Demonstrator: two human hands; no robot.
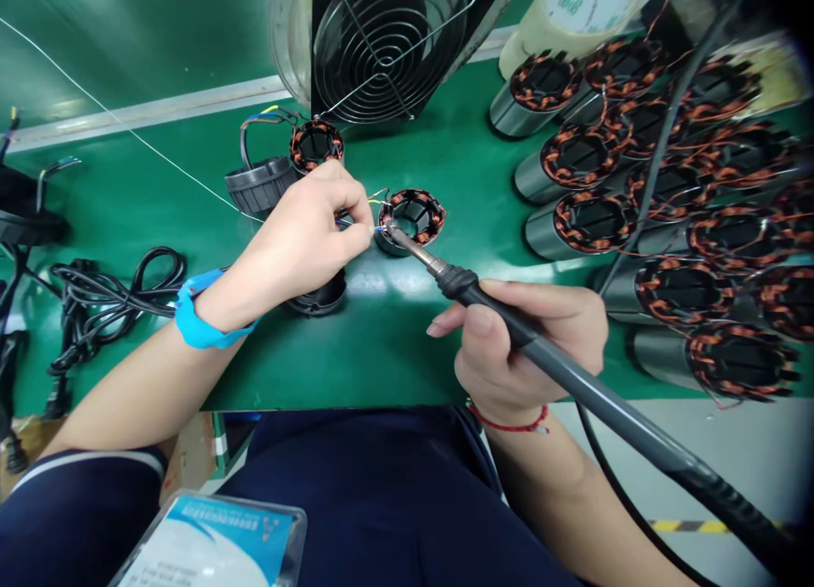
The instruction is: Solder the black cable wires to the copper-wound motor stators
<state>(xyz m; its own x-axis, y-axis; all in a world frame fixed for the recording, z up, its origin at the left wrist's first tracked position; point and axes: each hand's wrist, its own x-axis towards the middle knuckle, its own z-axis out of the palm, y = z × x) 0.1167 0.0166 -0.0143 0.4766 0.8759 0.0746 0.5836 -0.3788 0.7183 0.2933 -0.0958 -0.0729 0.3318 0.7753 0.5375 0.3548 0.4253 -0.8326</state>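
Note:
My right hand (527, 341) is closed round the dark handle of a soldering iron (540, 354). The iron's metal tip reaches the left rim of a copper-wound stator (413, 218) standing on the green bench. At that same rim, my left hand (324, 231) pinches a thin blue wire (380, 228). A yellow wire shows just above it. Behind the left hand stand a second stator (316, 144) and a black cap (259, 184) with coloured leads. Part of another black housing (318, 299) shows below the left wrist.
Several stators (585, 159) stand in rows at the right, with a grey cable across them. A fan with a wire guard (387, 53) is at the back. Coiled black cable (120, 290) lies at the left. A tape roll (572, 19) is at the back right. Thin solder wire crosses the upper left.

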